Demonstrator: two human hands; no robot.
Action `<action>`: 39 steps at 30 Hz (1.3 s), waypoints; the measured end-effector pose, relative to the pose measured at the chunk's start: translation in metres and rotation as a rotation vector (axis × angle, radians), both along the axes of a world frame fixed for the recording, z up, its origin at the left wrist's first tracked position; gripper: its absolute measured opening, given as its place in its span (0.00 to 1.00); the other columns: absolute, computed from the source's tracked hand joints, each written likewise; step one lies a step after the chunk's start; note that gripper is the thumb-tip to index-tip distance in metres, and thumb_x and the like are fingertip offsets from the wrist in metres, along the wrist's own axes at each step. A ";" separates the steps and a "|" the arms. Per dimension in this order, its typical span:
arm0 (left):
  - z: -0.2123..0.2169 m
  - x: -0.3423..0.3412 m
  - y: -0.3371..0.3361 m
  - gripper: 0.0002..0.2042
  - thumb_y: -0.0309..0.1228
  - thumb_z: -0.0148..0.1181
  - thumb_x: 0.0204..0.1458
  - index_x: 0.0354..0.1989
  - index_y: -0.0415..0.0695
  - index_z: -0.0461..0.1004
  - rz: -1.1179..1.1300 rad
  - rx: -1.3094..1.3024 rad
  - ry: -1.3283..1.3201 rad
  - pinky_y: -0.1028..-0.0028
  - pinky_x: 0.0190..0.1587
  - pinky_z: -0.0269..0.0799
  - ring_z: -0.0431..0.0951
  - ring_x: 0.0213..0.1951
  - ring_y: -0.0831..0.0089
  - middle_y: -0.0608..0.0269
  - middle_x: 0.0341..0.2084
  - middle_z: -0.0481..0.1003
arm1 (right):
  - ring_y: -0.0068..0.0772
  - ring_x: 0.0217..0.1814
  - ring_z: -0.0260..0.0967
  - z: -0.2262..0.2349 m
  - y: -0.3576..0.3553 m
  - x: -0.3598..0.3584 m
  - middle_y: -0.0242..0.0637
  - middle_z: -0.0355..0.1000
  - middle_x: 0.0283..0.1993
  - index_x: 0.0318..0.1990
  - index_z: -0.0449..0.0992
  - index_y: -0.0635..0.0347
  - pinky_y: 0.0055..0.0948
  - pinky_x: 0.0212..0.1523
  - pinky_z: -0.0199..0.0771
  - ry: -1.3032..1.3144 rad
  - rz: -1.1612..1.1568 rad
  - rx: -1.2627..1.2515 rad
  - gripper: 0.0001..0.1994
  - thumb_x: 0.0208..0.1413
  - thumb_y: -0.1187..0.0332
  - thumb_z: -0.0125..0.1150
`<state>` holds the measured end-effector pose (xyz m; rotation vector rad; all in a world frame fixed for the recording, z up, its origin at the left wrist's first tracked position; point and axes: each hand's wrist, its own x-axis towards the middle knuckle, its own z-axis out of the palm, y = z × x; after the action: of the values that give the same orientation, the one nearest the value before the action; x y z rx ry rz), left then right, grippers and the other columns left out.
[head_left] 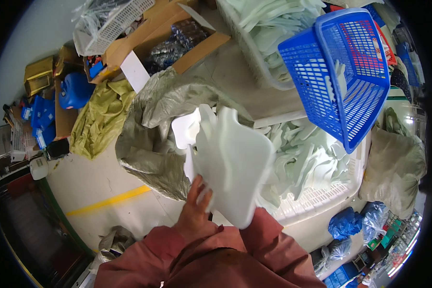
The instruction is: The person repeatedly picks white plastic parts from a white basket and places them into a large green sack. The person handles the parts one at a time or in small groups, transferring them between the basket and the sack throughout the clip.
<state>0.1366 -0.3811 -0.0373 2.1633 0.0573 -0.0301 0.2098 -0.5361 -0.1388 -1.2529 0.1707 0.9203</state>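
Several curved white plastic panels (pixel 236 163) stand together in front of me, rounded at the corners and slightly blurred. My left hand (pixel 195 211) grips their lower left edge, its fingers curled up against them. My right sleeve (pixel 263 228) runs up behind the panels' lower right corner, which hides my right hand. Just beyond, an open grey-green woven sack (pixel 151 153) has a white plastic piece (pixel 185 128) in its mouth. To the right, a white crate (pixel 317 204) holds a heap of similar pale panels (pixel 312 156).
A blue perforated basket (pixel 338 113) rests tilted above the crate. Farther back stands another white bin (pixel 247 41) of pale pieces. An open cardboard box (pixel 197 60), a yellow-green sack (pixel 101 117) and a blue jug (pixel 75 91) lie far left. Bagged goods (pixel 345 223) sit at the right.
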 end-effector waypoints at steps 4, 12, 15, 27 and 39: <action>-0.057 -0.008 0.036 0.37 0.19 0.60 0.47 0.69 0.40 0.54 0.277 0.065 0.178 0.55 0.68 0.57 0.51 0.71 0.41 0.38 0.71 0.47 | 0.30 0.66 0.62 0.006 0.067 0.032 0.43 0.66 0.66 0.67 0.64 0.68 0.29 0.66 0.60 -0.127 -0.187 -0.064 0.27 0.68 0.57 0.52; -0.169 -0.025 0.100 0.40 0.18 0.62 0.53 0.73 0.43 0.48 0.769 -0.462 0.415 0.65 0.65 0.62 0.61 0.66 0.58 0.48 0.67 0.57 | 0.41 0.66 0.64 -0.051 0.096 0.036 0.51 0.66 0.64 0.66 0.64 0.67 0.35 0.65 0.62 -0.165 -0.084 -0.280 0.29 0.65 0.57 0.57; -0.185 -0.029 0.125 0.38 0.16 0.59 0.54 0.73 0.43 0.48 0.754 -0.591 0.395 0.68 0.64 0.64 0.64 0.65 0.59 0.48 0.67 0.58 | 0.41 0.68 0.61 -0.072 0.069 0.032 0.48 0.64 0.66 0.66 0.63 0.67 0.32 0.64 0.65 -0.194 0.070 -0.377 0.28 0.64 0.61 0.60; -0.149 0.031 0.153 0.27 0.17 0.47 0.60 0.70 0.43 0.57 0.727 -1.178 0.444 0.64 0.66 0.66 0.69 0.61 0.70 0.51 0.63 0.65 | 0.53 0.55 0.70 -0.066 0.004 -0.007 0.48 0.68 0.59 0.58 0.71 0.61 0.41 0.54 0.72 -0.530 0.343 -0.564 0.21 0.57 0.70 0.62; -0.146 0.070 0.141 0.28 0.14 0.47 0.56 0.68 0.42 0.60 0.583 -1.223 0.465 0.67 0.65 0.65 0.69 0.63 0.65 0.49 0.64 0.65 | 0.56 0.54 0.70 -0.078 -0.001 -0.019 0.47 0.70 0.56 0.54 0.73 0.60 0.47 0.54 0.72 -0.681 0.574 -0.781 0.20 0.52 0.70 0.64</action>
<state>0.2068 -0.2398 -0.1833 0.8307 0.7305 -0.1793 0.1904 -0.5373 -0.2170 -2.3525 -0.4372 0.8699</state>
